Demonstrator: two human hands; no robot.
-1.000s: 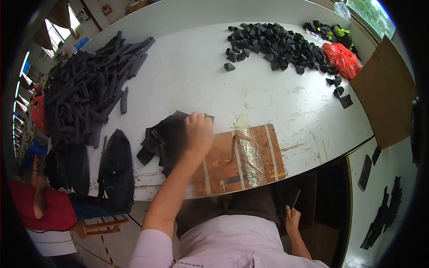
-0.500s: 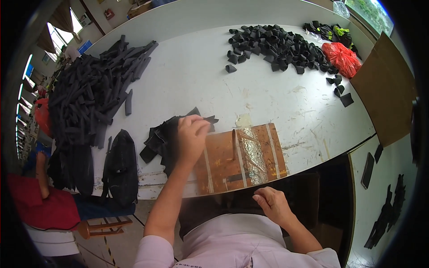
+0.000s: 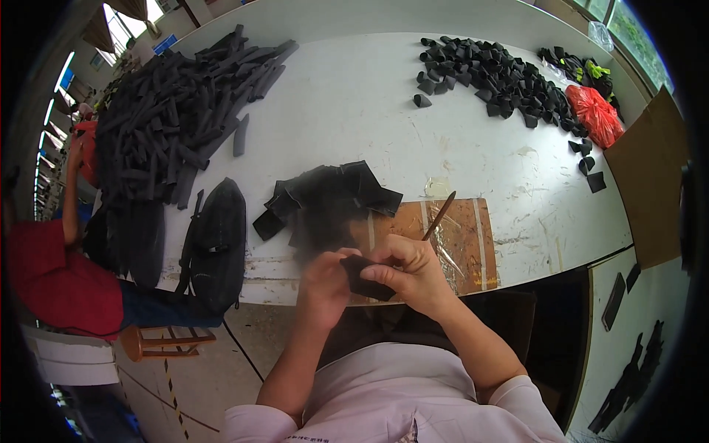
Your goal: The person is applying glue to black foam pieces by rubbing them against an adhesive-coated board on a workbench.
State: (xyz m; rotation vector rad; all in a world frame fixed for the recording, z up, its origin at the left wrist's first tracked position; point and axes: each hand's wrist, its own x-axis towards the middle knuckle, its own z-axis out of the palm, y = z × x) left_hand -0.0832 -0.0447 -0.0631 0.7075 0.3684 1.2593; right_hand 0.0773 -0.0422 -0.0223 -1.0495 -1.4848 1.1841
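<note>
Both my hands hold one small black flat piece point(image 3: 367, 279) at the table's near edge. My left hand point(image 3: 326, 282) grips its left side. My right hand point(image 3: 410, 267) pinches its top and also carries a thin brown stick point(image 3: 439, 216) that points up and to the right. Just beyond my hands lies a loose heap of black flat pieces point(image 3: 329, 198) on the white table point(image 3: 354, 111). A brown board point(image 3: 458, 240) with clear tape strips lies under and to the right of my hands.
A big pile of long black strips point(image 3: 173, 122) covers the table's left. Several small black pieces point(image 3: 491, 74) lie at the far right beside a red bag point(image 3: 594, 114). A black bag point(image 3: 216, 240) hangs at the near-left edge. A person in red point(image 3: 59, 273) sits at left.
My left hand has drawn back from the black heap with one piece. My right hand has come up from below the table, holding the stick, and joined it on the piece.
</note>
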